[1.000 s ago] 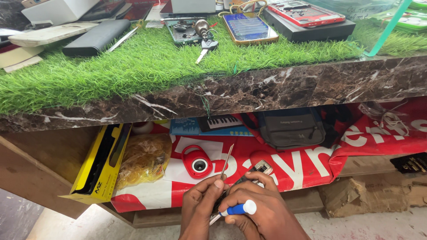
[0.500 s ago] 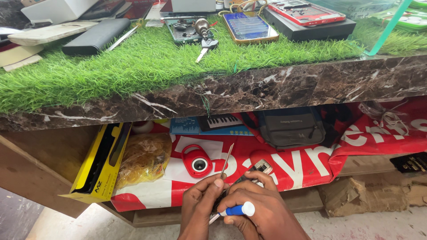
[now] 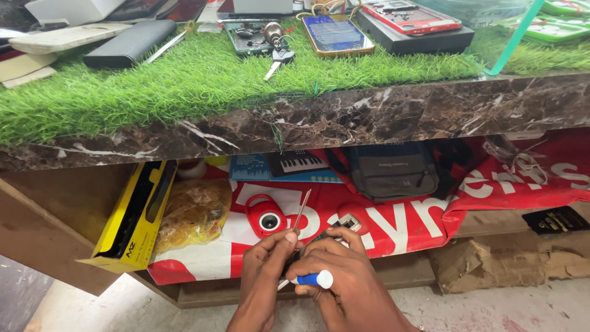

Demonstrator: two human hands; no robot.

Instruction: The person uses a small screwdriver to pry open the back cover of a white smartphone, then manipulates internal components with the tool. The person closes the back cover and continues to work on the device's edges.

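Head view: your left hand (image 3: 264, 276) pinches thin tweezers (image 3: 301, 211) that point up, while your right hand (image 3: 344, 283) is closed around a blue-and-white screwdriver (image 3: 314, 280). Both hands are pressed together over a small dark device (image 3: 344, 224), below the marble surface (image 3: 369, 117) edge, before the shelf (image 3: 430, 270).

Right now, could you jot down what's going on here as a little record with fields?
Left hand: pinches thin metal tweezers, tips pointing up.
Right hand: grips a blue-and-white-handled screwdriver.
Between the hands: a small dark device, mostly hidden.
Shelf behind: red banner, grey bag, yellow box.
Counter above: green artificial grass mat on dark marble slab, with phones and keys.
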